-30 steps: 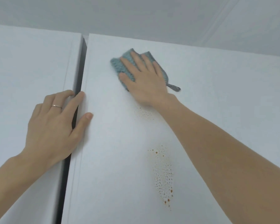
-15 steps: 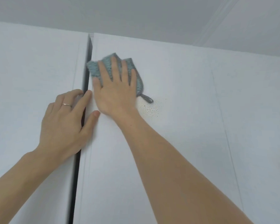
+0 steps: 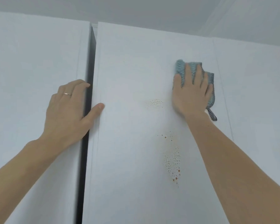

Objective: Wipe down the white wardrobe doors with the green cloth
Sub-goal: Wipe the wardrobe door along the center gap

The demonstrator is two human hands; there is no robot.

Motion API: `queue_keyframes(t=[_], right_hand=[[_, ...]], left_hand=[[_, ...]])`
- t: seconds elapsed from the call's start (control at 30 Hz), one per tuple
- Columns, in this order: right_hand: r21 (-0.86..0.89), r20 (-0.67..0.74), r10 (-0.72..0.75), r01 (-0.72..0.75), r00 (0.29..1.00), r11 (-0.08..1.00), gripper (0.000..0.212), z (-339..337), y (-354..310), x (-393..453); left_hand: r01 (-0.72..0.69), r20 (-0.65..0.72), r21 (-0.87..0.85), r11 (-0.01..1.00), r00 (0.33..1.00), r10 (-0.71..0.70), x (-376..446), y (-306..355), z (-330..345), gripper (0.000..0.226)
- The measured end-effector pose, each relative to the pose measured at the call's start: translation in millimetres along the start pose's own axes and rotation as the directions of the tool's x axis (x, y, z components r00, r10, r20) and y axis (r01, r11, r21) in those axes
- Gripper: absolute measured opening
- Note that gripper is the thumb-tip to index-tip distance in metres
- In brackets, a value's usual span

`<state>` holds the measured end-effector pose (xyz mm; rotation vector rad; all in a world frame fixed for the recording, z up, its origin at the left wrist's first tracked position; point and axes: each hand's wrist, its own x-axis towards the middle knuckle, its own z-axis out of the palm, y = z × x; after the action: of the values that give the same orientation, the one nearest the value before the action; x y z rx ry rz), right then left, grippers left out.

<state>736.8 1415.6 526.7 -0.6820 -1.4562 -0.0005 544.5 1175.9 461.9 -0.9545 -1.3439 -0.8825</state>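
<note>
Head view showed your right hand [image 3: 190, 92], grip flat and open, pressing the green cloth [image 3: 180, 68] high on the wardrobe door [image 3: 132, 65] mid-wipe; the orange spatter [image 3: 172, 157] below wanted wiping next.

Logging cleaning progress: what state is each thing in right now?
Green cloth: pressed flat against the door under the right hand.
Right door: ajar, speckled with orange-brown spots.
Left hand: resting across the dark gap, thumb on the right door.
Left door: no spots visible.
</note>
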Motion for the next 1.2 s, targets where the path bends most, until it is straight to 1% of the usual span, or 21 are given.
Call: queue_keyframes(t=[0.07,0.1,0.17,0.23,0.27,0.33,0.4,0.43,0.5,0.57,0.6,0.67,0.7,0.77,0.83,0.9,0.97,1.03,1.07,1.13,1.2], right_hand=[[0.011,-0.001,0.030,-0.030,1.000,0.999,0.060,9,-34,-12],[-0.003,0.004,-0.015,0.015,1.000,1.000,0.061,15,-53,-22],[-0.035,0.017,-0.217,0.217,0.976,0.976,0.060,28,-96,-52],[-0.049,0.054,-0.440,0.443,0.896,0.895,0.059,37,-130,-82],[-0.061,0.075,-0.513,0.517,0.855,0.854,0.059,40,-138,-90],[-0.073,0.099,-0.595,0.602,0.798,0.795,0.057,38,-133,-88],[-0.057,0.107,-0.626,0.633,0.773,0.772,0.057,30,-108,-74],[-0.044,0.103,-0.607,0.613,0.788,0.789,0.057,25,-89,-65],[-0.004,0.077,-0.493,0.495,0.867,0.869,0.057,15,-48,-45],[0.001,0.066,-0.287,0.288,0.956,0.958,0.058,1,-3,-27],[-0.011,0.068,-0.173,0.174,0.983,0.985,0.058,-4,16,-20],[-0.008,0.070,0.018,-0.017,0.997,1.000,0.060,-12,44,-15],[0.005,0.054,0.080,-0.080,0.995,0.997,0.060,-12,48,-17],[0.022,0.018,0.166,-0.166,0.986,0.986,0.059,-7,39,-22],[0.025,0.006,0.173,-0.173,0.985,0.985,0.059,0,10,-30],[-0.007,0.003,0.045,-0.045,0.999,0.999,0.059,11,-31,-44],[-0.019,0.032,-0.163,0.164,0.986,0.986,0.058,24,-78,-66],[-0.017,0.038,-0.379,0.380,0.924,0.925,0.057,37,-117,-93],[-0.024,0.028,-0.458,0.459,0.888,0.888,0.056,42,-128,-103],[-0.045,0.029,-0.551,0.551,0.834,0.833,0.056,46,-133,-113],[-0.068,0.046,-0.607,0.608,0.794,0.791,0.055,44,-118,-108]], left_hand=[[0.008,0.023,-0.035,0.999,1.000,-0.007,-2,-3,-4,0.068],[0.004,0.040,-0.048,0.999,0.999,-0.003,-3,-4,-5,0.066],[-0.014,0.074,-0.056,0.998,0.997,0.018,-4,-9,-9,0.060],[-0.018,0.096,-0.061,0.998,0.995,0.023,-6,-14,-12,0.054],[-0.011,0.101,-0.070,0.997,0.995,0.018,-6,-16,-13,0.053],[-0.001,0.094,-0.093,0.996,0.996,0.009,-5,-18,-13,0.053],[-0.001,0.094,-0.108,0.994,0.996,0.011,-3,-19,-13,0.055],[0.000,0.103,-0.119,0.993,0.995,0.012,-3,-17,-11,0.058],[0.002,0.116,-0.129,0.992,0.993,0.013,-2,-16,-11,0.062],[0.002,0.112,-0.131,0.991,0.994,0.013,-3,-16,-11,0.063],[0.007,0.111,-0.136,0.991,0.994,0.008,-5,-16,-12,0.064],[0.022,0.119,-0.141,0.990,0.993,-0.005,-6,-14,-13,0.067],[0.032,0.124,-0.136,0.990,0.992,-0.016,-7,-13,-15,0.066],[0.052,0.133,-0.132,0.990,0.990,-0.034,-7,-11,-16,0.060],[0.050,0.147,-0.141,0.989,0.989,-0.029,-8,-11,-18,0.057],[0.048,0.180,-0.167,0.985,0.983,-0.017,-7,-15,-21,0.058],[0.034,0.213,-0.197,0.980,0.977,0.009,-5,-20,-25,0.059],[0.023,0.246,-0.242,0.970,0.969,0.038,-2,-25,-29,0.061],[0.019,0.257,-0.271,0.962,0.965,0.053,1,-27,-30,0.067],[0.025,0.269,-0.316,0.948,0.961,0.064,4,-34,-32,0.079],[0.017,0.258,-0.328,0.944,0.963,0.072,5,-40,-29,0.078]])
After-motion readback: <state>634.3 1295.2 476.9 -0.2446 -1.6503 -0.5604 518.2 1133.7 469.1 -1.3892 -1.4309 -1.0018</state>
